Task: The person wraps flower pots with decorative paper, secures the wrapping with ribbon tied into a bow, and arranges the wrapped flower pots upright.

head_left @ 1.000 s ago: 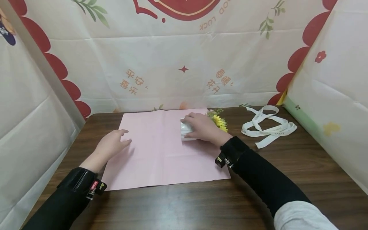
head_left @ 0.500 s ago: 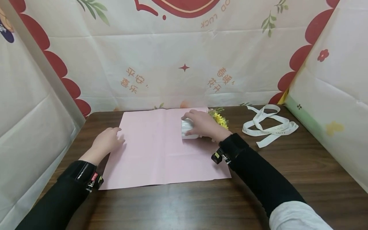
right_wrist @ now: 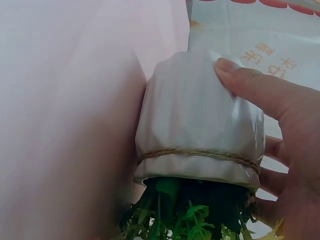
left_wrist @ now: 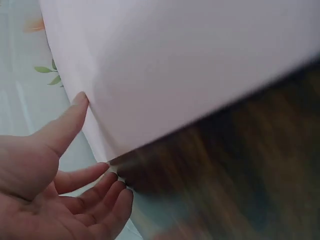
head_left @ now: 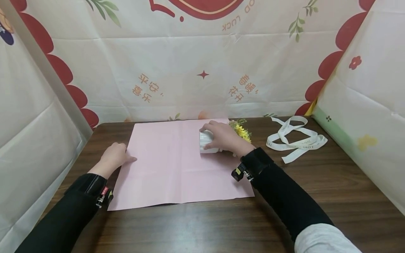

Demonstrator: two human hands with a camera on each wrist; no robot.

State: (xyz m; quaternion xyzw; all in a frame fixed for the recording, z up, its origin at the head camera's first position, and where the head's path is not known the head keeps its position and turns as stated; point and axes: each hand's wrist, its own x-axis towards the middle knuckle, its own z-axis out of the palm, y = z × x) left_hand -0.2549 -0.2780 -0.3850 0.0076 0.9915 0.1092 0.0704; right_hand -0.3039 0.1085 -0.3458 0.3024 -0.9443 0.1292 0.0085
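In the head view a sheet of pink paper [head_left: 158,168] lies on the table. At its left edge is my left hand [head_left: 112,158], its thumb reaching over the sheet and its fingers by the edge. The left wrist view has that thumb [left_wrist: 75,110] against the paper, with the loosely bent fingers apart from it near a corner. My right hand [head_left: 223,137] grips a white flower pot [right_wrist: 200,115], which lies on its side on the paper. Twine circles the pot near its mouth, and green leaves [right_wrist: 195,220] come out. Yellow flowers [head_left: 242,133] show behind the hand.
A loosely coiled white ribbon [head_left: 297,142] with printed letters lies on the dark wooden table [head_left: 196,228] at the right. Printed white cloth [head_left: 177,52] hangs behind the table and along both sides.
My left hand has drawn back leftward to the paper's edge, its fingers no longer spread over the sheet. The right hand stays on the flower pot, almost still.
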